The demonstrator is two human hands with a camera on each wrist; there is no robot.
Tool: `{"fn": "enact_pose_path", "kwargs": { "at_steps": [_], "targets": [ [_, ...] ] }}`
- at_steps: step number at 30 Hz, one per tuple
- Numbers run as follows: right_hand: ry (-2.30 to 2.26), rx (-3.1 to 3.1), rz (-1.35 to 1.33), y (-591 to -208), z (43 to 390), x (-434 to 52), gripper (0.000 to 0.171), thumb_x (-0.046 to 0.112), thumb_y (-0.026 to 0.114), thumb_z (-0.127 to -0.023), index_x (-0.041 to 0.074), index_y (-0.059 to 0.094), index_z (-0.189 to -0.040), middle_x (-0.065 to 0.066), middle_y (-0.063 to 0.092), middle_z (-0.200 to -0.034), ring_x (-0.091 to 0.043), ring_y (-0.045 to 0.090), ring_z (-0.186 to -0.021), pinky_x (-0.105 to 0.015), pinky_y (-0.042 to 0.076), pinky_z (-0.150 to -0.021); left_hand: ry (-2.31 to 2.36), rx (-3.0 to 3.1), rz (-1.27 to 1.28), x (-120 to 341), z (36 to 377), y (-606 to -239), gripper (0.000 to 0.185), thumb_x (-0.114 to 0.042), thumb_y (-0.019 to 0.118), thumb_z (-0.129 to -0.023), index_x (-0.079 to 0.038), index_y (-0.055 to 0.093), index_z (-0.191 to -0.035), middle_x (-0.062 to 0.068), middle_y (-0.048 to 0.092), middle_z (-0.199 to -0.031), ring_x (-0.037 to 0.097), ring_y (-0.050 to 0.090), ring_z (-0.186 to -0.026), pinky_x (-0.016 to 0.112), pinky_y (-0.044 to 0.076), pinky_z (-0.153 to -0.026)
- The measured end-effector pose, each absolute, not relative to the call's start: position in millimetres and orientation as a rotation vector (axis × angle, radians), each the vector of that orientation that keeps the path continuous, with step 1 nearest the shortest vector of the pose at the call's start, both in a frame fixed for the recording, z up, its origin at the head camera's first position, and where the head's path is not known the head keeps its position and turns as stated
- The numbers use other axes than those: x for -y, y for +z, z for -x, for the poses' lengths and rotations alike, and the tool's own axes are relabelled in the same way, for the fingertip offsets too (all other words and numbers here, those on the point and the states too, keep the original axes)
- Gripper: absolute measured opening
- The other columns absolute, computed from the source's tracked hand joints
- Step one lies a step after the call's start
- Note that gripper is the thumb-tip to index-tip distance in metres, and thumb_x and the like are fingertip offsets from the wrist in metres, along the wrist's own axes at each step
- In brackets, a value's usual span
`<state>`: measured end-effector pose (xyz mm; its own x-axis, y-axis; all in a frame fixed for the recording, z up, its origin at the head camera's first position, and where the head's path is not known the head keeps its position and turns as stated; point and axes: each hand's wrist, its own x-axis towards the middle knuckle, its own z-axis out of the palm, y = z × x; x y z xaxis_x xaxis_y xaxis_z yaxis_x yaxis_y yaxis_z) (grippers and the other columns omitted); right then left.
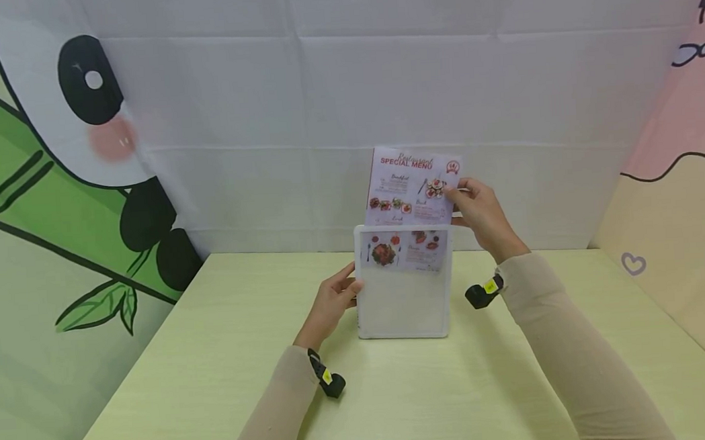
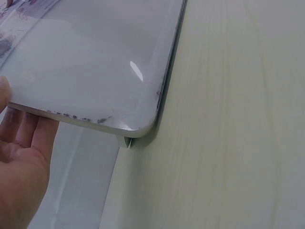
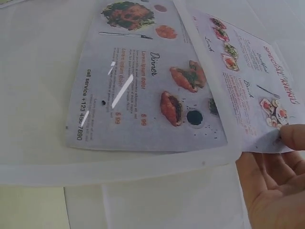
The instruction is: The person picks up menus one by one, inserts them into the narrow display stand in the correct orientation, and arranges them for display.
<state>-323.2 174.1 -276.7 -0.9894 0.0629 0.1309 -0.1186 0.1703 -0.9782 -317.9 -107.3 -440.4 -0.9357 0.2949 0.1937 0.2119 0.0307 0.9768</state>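
Observation:
A white-framed clear display holder (image 1: 403, 304) stands upright on the table, with a printed restaurant menu (image 1: 414, 186) partway inside it. The menu's upper half sticks out above the top rim, while its lower part shows through the clear front. My left hand (image 1: 331, 302) grips the holder's left edge, thumb in front and fingers behind. With thumb and fingers, my right hand (image 1: 479, 212) pinches the menu's right edge just above the holder. In the right wrist view the menu's lower edge lies inside the holder, slightly askew to the frame.
The pale yellow wooden table (image 1: 216, 376) spreads out around the holder. A white cloth backdrop (image 1: 249, 118) hangs behind it, with cartoon-printed panels on the left and right. Each wrist wears a small black camera (image 1: 332, 385).

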Motion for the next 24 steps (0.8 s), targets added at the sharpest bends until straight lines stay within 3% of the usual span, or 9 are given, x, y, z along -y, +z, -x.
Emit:
{"fn": "enact_pose_path", "kwargs": {
  "at_steps": [8,17,24],
  "targets": [
    [1.916,2.333,-0.144,-282.7,321.0,-177.1,0.034,0.027,0.051,-0.101,0.002,0.050,-0.123,-0.001,0.059,-0.106,-0.019,0.056,-0.104,-0.043,0.046,-0.103,2.072,-2.202,-0.547,107.6,316.2,-438.4,0.061,-0.033,0.060,-0.092,-0.020,0.039,-0.148,0.019,0.061,-0.128,0.026,0.065,-0.107,0.039,0.056,-0.089],
    [1.821,2.390,-0.178,-286.1,318.9,-177.7,0.038,0.026,0.051,-0.101,-0.003,0.051,-0.125,-0.006,0.057,-0.109,-0.016,0.058,-0.101,-0.041,0.047,-0.103,2.068,-2.179,-0.530,107.8,315.1,-436.2,0.056,-0.024,0.057,-0.097,-0.021,0.037,-0.149,0.018,0.060,-0.129,0.025,0.064,-0.109,0.038,0.055,-0.090],
    [1.815,2.385,-0.179,-288.9,318.3,-179.0,0.035,0.022,0.053,-0.100,-0.004,0.052,-0.123,-0.005,0.057,-0.107,-0.013,0.057,-0.098,-0.038,0.048,-0.102,2.055,-2.192,-0.535,107.6,314.8,-435.5,0.056,-0.025,0.057,-0.096,-0.021,0.037,-0.149,0.018,0.060,-0.129,0.024,0.065,-0.108,0.038,0.056,-0.089]
  ]
}}
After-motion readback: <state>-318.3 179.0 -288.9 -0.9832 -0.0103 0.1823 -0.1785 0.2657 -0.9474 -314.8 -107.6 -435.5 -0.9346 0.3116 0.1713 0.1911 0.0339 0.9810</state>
